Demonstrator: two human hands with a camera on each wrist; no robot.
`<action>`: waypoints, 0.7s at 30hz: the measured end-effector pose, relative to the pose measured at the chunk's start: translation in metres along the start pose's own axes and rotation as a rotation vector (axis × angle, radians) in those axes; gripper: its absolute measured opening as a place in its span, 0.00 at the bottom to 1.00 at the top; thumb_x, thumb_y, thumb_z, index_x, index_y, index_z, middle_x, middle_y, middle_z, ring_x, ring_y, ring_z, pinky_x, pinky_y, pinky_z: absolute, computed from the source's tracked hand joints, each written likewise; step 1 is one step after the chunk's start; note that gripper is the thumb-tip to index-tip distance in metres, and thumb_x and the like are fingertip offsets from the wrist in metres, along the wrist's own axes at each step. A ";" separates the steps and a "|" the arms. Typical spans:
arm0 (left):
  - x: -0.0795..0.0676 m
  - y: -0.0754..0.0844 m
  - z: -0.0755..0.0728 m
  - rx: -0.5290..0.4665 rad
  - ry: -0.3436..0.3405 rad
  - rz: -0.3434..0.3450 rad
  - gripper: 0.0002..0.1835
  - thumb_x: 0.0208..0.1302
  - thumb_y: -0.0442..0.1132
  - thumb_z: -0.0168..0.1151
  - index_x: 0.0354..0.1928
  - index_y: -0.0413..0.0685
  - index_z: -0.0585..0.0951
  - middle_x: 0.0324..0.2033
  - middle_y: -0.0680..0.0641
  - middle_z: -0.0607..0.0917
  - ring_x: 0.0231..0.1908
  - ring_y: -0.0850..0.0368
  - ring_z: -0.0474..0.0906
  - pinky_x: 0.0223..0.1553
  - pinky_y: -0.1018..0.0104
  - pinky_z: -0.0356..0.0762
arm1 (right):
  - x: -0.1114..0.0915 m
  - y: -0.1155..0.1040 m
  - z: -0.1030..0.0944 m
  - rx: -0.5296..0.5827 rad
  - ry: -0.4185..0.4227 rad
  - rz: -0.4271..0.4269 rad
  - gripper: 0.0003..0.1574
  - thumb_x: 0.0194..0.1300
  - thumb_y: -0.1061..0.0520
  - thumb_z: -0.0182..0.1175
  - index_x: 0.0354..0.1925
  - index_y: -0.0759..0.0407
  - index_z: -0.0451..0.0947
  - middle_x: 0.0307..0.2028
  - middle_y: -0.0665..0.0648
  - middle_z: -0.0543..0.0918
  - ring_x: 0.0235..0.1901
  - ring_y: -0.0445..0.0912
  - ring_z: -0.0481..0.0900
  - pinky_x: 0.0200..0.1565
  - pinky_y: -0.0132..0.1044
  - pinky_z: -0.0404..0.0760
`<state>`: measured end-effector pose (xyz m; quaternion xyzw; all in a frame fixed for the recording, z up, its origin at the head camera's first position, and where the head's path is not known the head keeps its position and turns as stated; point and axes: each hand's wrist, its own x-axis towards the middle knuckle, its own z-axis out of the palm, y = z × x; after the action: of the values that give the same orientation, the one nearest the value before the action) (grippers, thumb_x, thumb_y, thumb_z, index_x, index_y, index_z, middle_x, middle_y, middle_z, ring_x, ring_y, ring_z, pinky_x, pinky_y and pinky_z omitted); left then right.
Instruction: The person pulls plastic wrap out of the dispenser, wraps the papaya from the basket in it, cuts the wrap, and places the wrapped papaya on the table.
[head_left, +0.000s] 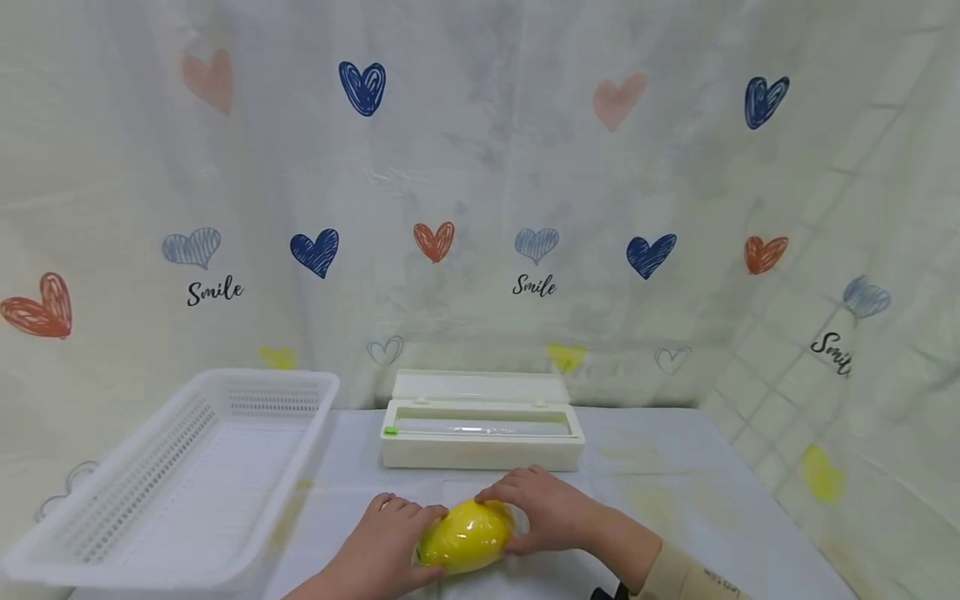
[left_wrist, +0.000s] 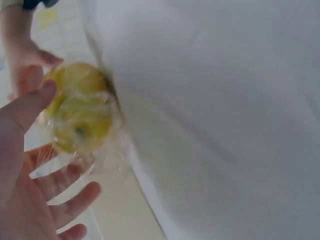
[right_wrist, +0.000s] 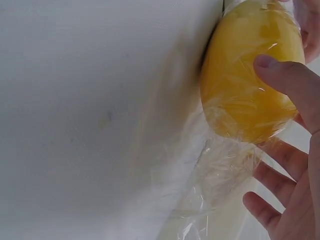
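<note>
- Head view, lower left: a white basket [head_left: 127,573] stands beside the work, its near end reaching the bottom of the frame.
- Bottom centre: the left hand [head_left: 390,537] grips the left end of a yellow fruit [head_left: 472,533] between thumb and fingers. Its other fingers spread loosely, so the smooth, rounded fruit could slip or roll if that light hold eases.
- Low centre: the fruit lies between both hands, in clear film [right_wrist: 220,160]. Loose film hangs off it in the right wrist view; it could bunch, tear or cling to fingertips if pulled unevenly.
- Just above: a cream box [head_left: 480,454] stands with its lid raised; a forward knock might shift it.
- Right of centre: the right hand [head_left: 551,512] pinches the fruit's other end; squeezing too hard might wrinkle the film.
</note>
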<state>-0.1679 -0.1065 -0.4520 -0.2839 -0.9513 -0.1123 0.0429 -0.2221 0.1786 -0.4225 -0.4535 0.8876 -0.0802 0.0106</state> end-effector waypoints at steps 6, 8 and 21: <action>0.005 -0.016 -0.014 -0.181 0.009 -0.097 0.39 0.55 0.74 0.60 0.64 0.61 0.76 0.56 0.56 0.82 0.57 0.52 0.76 0.62 0.37 0.60 | 0.001 0.001 -0.001 0.005 -0.016 0.005 0.39 0.56 0.35 0.70 0.64 0.34 0.71 0.59 0.36 0.76 0.57 0.40 0.74 0.59 0.47 0.73; 0.012 -0.022 -0.018 -0.277 -0.020 -0.102 0.34 0.60 0.70 0.59 0.63 0.62 0.77 0.54 0.56 0.83 0.56 0.51 0.77 0.60 0.39 0.65 | 0.000 0.001 0.000 0.004 -0.016 0.012 0.39 0.57 0.35 0.70 0.65 0.33 0.71 0.60 0.37 0.76 0.58 0.41 0.74 0.59 0.49 0.73; 0.048 -0.038 -0.019 -0.519 -0.300 -0.076 0.28 0.65 0.63 0.60 0.64 0.63 0.77 0.47 0.58 0.85 0.49 0.54 0.79 0.48 0.47 0.78 | -0.030 -0.023 0.003 0.023 0.233 0.220 0.38 0.55 0.33 0.70 0.62 0.40 0.78 0.45 0.46 0.78 0.43 0.40 0.74 0.46 0.38 0.78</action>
<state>-0.2284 -0.1171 -0.4339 -0.2630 -0.8965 -0.3098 -0.1764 -0.1856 0.1891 -0.4235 -0.3410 0.9262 -0.1406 -0.0785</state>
